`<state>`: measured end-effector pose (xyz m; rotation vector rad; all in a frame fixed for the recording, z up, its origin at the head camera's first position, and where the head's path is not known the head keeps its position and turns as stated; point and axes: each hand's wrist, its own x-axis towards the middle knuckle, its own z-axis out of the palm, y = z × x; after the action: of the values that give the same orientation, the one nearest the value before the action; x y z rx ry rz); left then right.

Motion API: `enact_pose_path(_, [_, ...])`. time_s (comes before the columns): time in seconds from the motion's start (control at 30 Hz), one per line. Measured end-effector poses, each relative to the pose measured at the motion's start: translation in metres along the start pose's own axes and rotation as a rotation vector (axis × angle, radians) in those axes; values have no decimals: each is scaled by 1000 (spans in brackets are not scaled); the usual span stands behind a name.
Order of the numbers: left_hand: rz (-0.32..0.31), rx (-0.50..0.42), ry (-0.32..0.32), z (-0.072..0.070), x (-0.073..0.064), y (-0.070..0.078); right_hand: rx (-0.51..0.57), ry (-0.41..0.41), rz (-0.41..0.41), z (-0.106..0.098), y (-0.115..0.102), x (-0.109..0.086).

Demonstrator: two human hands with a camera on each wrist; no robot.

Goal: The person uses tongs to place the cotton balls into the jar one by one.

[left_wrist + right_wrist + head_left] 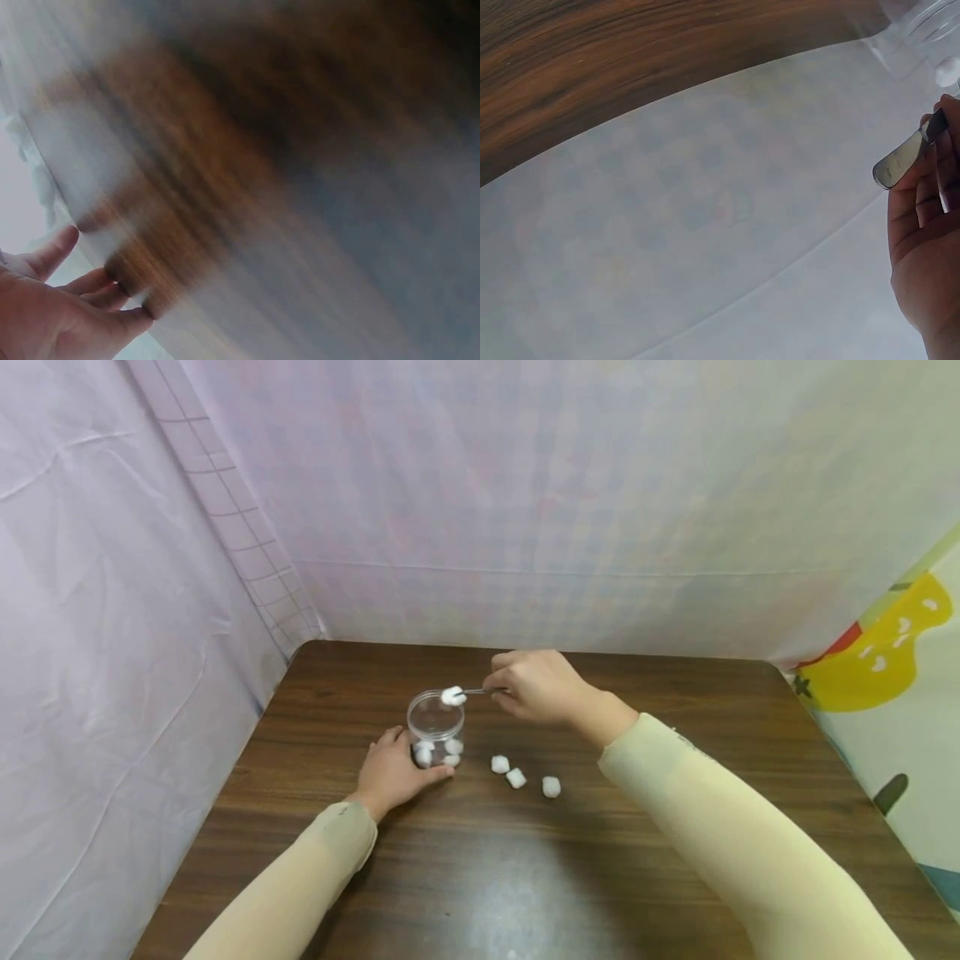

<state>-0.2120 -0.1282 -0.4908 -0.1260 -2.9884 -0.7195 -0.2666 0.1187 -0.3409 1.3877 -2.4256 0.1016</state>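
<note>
A clear plastic jar [436, 717] with several cotton balls in its bottom stands upright on the table. My left hand [392, 773] holds it low on its left side, thumb across the front. In the left wrist view that hand [71, 304] shows at the lower left. My right hand [536, 685] grips metal tweezers [904, 159]. Their tips pinch a cotton ball [453, 696] over the right part of the jar's open mouth. Three more cotton balls lie right of the jar: one nearest it [500, 764], a middle one [516, 777] and one farther right [551, 787].
A dark wooden table [465, 860] bears everything. Behind it hangs a pale checked curtain [562, 527], and a white cloth [112, 652] hangs on the left. A wall with a yellow printed shape [870, 668] stands at the right.
</note>
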Motion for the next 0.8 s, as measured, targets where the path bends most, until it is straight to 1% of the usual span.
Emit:
enact_pose_path(0.13, [2,-1,4,2,0,1,-10,-15,-11,7,-5,7])
enact_pose_path(0.3, [4,-2,9,2,0,3,-16,-46,-12,13,-9,12])
enact_pose_path(0.57, [0,4,2,1,0,4,-17,-50,-35,18,-13,14])
enact_pose_path(0.8, [1,1,0,0,0,5,-26,-60,-35,20,-12,14])
